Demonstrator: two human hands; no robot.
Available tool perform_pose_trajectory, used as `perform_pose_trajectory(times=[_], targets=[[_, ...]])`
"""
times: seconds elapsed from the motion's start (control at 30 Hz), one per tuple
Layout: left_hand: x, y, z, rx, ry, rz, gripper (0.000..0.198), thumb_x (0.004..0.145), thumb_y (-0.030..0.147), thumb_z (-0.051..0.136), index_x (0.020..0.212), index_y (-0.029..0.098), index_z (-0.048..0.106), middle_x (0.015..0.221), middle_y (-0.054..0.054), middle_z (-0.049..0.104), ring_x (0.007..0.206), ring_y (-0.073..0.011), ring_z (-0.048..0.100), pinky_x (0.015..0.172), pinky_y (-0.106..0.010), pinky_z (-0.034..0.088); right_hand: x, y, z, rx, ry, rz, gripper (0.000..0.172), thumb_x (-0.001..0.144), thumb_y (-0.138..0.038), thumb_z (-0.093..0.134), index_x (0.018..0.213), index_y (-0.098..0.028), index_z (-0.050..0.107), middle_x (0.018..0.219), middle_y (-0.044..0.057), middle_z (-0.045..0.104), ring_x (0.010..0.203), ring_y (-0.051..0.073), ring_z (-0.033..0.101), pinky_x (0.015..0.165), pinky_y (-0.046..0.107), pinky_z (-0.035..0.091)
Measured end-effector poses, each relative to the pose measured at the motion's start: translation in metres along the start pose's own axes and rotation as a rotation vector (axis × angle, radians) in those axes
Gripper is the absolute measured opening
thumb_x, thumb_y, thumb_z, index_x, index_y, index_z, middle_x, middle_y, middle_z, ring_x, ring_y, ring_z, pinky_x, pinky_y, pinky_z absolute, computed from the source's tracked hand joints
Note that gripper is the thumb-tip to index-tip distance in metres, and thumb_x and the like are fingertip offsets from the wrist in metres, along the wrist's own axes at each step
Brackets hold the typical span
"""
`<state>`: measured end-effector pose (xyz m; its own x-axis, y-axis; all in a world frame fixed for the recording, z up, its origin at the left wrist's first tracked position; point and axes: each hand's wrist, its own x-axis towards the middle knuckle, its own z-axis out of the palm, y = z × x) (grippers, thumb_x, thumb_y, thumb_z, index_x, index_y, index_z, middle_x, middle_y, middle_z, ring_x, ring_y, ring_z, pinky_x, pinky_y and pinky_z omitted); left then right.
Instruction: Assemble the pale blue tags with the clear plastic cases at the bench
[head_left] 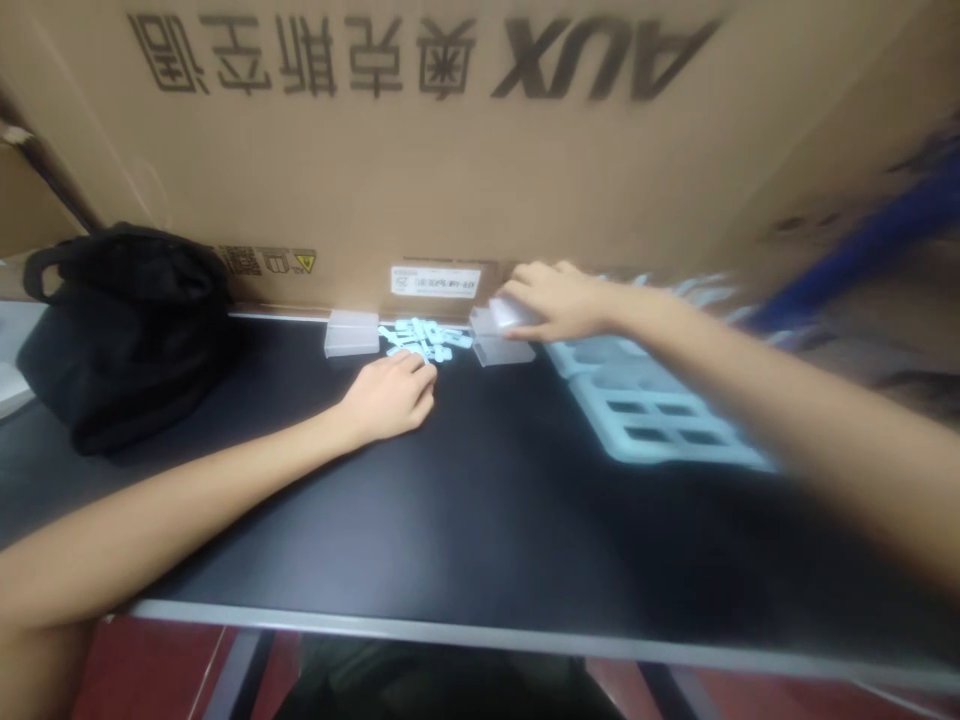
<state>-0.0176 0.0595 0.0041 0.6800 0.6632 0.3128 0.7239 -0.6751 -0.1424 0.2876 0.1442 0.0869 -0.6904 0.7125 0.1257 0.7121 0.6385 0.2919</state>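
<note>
A small heap of light-blue plastic pieces (427,330) lies on the black tabletop against the carton. My left hand (391,393) rests at the near edge of this heap, its fingers curled down and closed; whatever is under the fingertips is hidden. To the heap's left stands a frosted clear plastic box (351,335). My right hand (551,300) is closed on a translucent plastic box (510,314), partly covered by the fingers. Directly below it, a second clear box (501,350) sits on the table; whether the two touch I cannot tell.
A large cardboard carton (360,180) walls off the back. Light-blue plastic trays (622,440) with square openings lie at the right, partly behind my right forearm. A black fabric bag (127,330) sits at the left. A blurred blue bar (862,240) slants at the far right.
</note>
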Motion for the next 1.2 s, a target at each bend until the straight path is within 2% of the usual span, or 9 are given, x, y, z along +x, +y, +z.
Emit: perform_pose_trajectory(times=[0.13,0.4,0.53,0.73,0.9,0.97,1.03,1.13,1.2], targets=[[0.0,0.0,0.0,-0.003,-0.001,-0.013,0.027,0.103,0.026,0.042,0.103,0.017,0.067,0.104,-0.01,0.069,0.1,-0.0256,0.063,0.084,-0.037,0.055,-0.009,0.007,0.013,0.123,-0.01,-0.038,0.07,0.09,-0.071,0.059,0.133,-0.016,0.065,0.125,0.02,0.068,0.114,0.035,0.06,0.099,0.05,0.046],[0.0,0.0,-0.001,-0.017,-0.021,-0.025,0.026,0.103,0.027,0.043,0.103,0.018,0.066,0.105,-0.01,0.068,0.102,-0.0257,0.063,0.087,-0.038,0.055,0.004,0.002,0.035,0.217,-0.018,-0.09,0.066,0.084,-0.064,0.069,0.127,-0.015,0.068,0.124,0.019,0.068,0.113,0.033,0.062,0.096,0.045,0.051],[0.0,-0.001,0.0,-0.028,-0.016,-0.024,0.026,0.103,0.028,0.042,0.102,0.018,0.066,0.104,-0.01,0.068,0.102,-0.0256,0.063,0.087,-0.038,0.055,0.003,0.0,0.034,0.214,-0.01,-0.042,0.062,0.085,-0.061,0.069,0.128,-0.016,0.066,0.121,0.016,0.07,0.108,0.03,0.066,0.089,0.042,0.052],[0.001,-0.001,-0.001,-0.023,-0.026,-0.028,0.025,0.103,0.027,0.042,0.102,0.018,0.066,0.104,-0.01,0.068,0.101,-0.0256,0.063,0.086,-0.038,0.056,-0.001,-0.003,0.031,0.146,-0.005,-0.067,0.05,0.088,-0.06,0.066,0.115,-0.018,0.069,0.121,0.016,0.069,0.107,0.03,0.065,0.084,0.039,0.051],[0.001,0.0,-0.002,-0.014,-0.031,-0.03,0.025,0.103,0.027,0.042,0.102,0.018,0.066,0.104,-0.009,0.068,0.102,-0.0257,0.063,0.084,-0.037,0.055,-0.002,-0.011,0.022,0.109,-0.027,-0.04,0.056,0.089,-0.061,0.066,0.122,-0.015,0.068,0.123,0.018,0.07,0.107,0.031,0.066,0.086,0.041,0.051],[0.0,0.0,-0.002,-0.015,-0.027,-0.031,0.025,0.103,0.027,0.043,0.102,0.018,0.066,0.104,-0.009,0.068,0.102,-0.0257,0.063,0.084,-0.037,0.055,-0.011,-0.018,0.008,0.095,0.049,-0.014,0.057,0.092,-0.061,0.061,0.126,-0.015,0.066,0.125,0.019,0.07,0.108,0.032,0.066,0.091,0.043,0.05],[0.0,0.0,-0.002,-0.016,-0.027,-0.032,0.024,0.102,0.027,0.043,0.102,0.018,0.066,0.104,-0.009,0.068,0.102,-0.0255,0.063,0.084,-0.037,0.055,-0.032,-0.025,-0.009,0.083,0.181,0.05,0.054,0.095,-0.059,0.055,0.127,-0.016,0.065,0.125,0.019,0.071,0.11,0.033,0.065,0.096,0.047,0.048],[0.0,0.0,-0.002,-0.014,-0.029,-0.03,0.024,0.102,0.026,0.043,0.102,0.018,0.066,0.104,-0.01,0.068,0.102,-0.0256,0.063,0.085,-0.037,0.056,-0.086,-0.03,-0.024,0.065,0.48,0.231,0.045,0.096,-0.055,0.052,0.12,-0.019,0.065,0.117,0.021,0.072,0.113,0.033,0.063,0.1,0.047,0.046],[0.0,0.0,-0.002,-0.013,-0.027,-0.027,0.024,0.102,0.026,0.043,0.102,0.018,0.066,0.104,-0.01,0.068,0.103,-0.0257,0.063,0.085,-0.037,0.056,-0.129,-0.028,-0.019,0.051,0.715,0.452,0.033,0.094,-0.05,0.054,0.11,-0.022,0.062,0.105,0.019,0.072,0.103,0.03,0.064,0.096,0.044,0.048]])
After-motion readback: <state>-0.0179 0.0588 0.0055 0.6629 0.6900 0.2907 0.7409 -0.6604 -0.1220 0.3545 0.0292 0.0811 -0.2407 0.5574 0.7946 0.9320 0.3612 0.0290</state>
